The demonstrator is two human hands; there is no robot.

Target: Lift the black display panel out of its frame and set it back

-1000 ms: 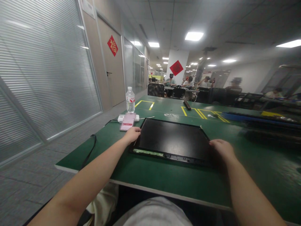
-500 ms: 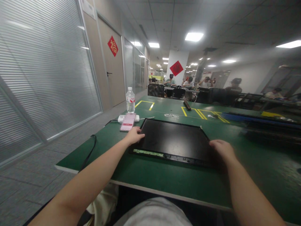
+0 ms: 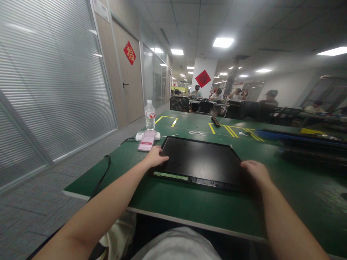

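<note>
A flat black display panel [image 3: 200,159] lies on the green table [image 3: 168,198] in front of me, screen side up. Along its near edge runs a strip of green circuit board [image 3: 170,176]. My left hand [image 3: 154,157] grips the panel's left edge, thumb on top and the other fingers down at the side. At the right edge my right hand [image 3: 256,171] holds the panel with its fingers bent over the rim. The undersides of both grips are hidden.
Behind the left hand lie a phone [image 3: 146,141] and a white power strip [image 3: 140,136], with a water bottle [image 3: 150,115] beyond. Farther back are small white parts [image 3: 197,133] and a dark slotted strip [image 3: 215,121]. A blue-edged dark stack [image 3: 287,137] sits right. Several people work in the background.
Almost nothing differs. My left thumb has shifted slightly to the right over the panel's edge, while the panel and my right hand stay in place.
</note>
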